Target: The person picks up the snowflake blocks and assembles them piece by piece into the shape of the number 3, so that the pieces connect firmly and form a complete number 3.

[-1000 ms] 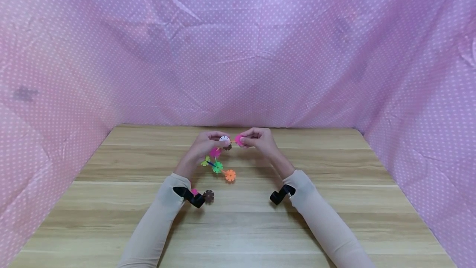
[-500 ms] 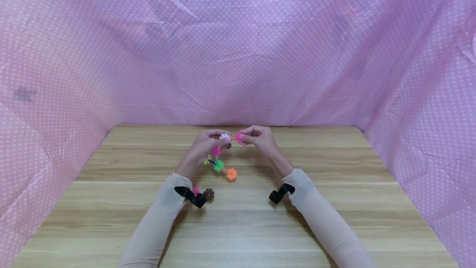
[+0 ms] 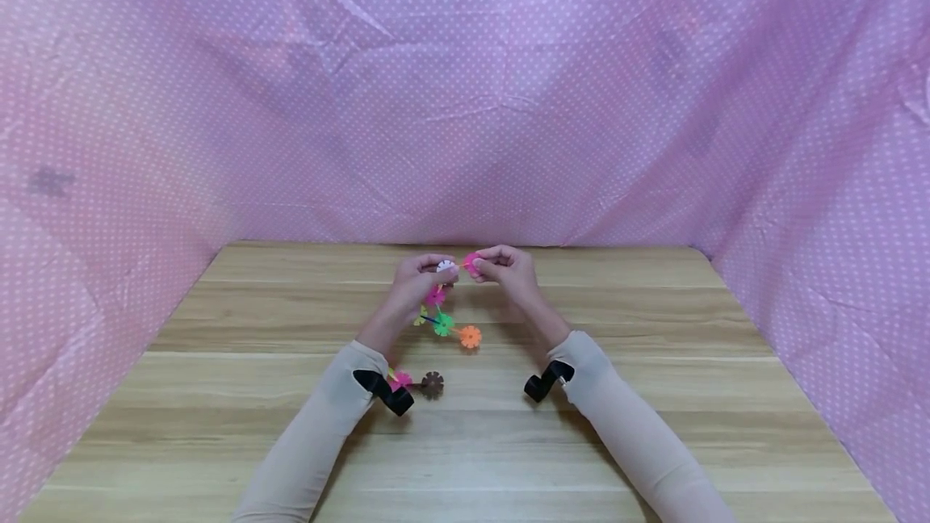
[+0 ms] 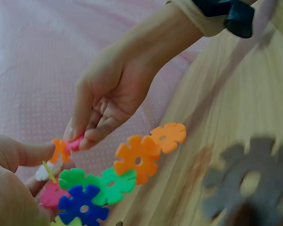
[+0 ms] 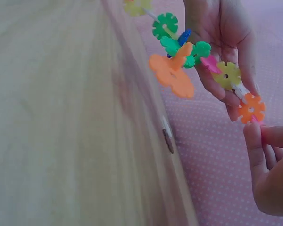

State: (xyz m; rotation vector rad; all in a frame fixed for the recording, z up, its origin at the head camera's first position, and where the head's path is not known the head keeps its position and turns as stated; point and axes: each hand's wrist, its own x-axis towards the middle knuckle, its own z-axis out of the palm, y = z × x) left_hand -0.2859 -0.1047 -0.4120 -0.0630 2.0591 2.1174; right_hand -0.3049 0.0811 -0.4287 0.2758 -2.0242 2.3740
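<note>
Over the far part of the table my left hand [image 3: 412, 287] pinches a white notched flower disc [image 3: 445, 265] between thumb and fingers. My right hand [image 3: 510, 274] pinches a pink flower disc [image 3: 472, 263] just beside it. An orange disc [image 5: 251, 109] sits edge-on between them and meets the pink one. From the left hand hangs a linked chain: another pink disc [image 3: 436, 295], a blue disc [image 4: 83, 208], a green disc [image 3: 444, 324] and an orange disc [image 3: 471, 336]. A dark brown disc [image 3: 433, 385] shows by the left wrist, joined to a pink one; the wrist hides part there.
The wood-grain table [image 3: 625, 394] spreads around both arms. Pink dotted cloth [image 3: 465, 103] hangs behind it and along both sides. Black bands with mounts stand out from each wrist, the left mount [image 3: 395, 400] close to the brown disc.
My left hand has shifted slightly to the right, and the hanging chain with the brown disc has swung right with it. Both hands keep their pinch, the discs still close together.
</note>
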